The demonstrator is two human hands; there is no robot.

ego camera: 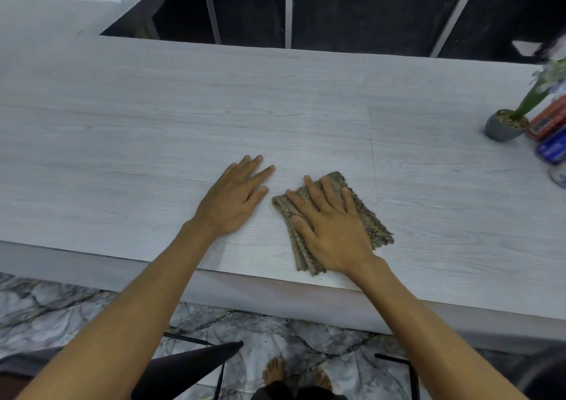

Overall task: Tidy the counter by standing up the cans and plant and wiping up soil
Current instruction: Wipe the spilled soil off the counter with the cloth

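Observation:
My right hand [330, 228] lies flat on a folded brown woven cloth [375, 226] near the counter's front edge, fingers straight and pressing it down. My left hand [235, 197] rests flat on the bare grey wood-grain counter [153, 130] just left of the cloth, holding nothing. A few dark soil specks sit beside the cloth's left edge. At the far right a small plant in a grey pot [502, 128] stands upright. Next to it are a red can [548, 122] and a blue can [552, 148], cut off by the frame edge.
A round white and blue object [559, 176] sits at the right edge below the cans. The counter's front edge runs just under my wrists. A dark stool [196, 366] stands on the marble floor below. A raised counter section lies at the back left.

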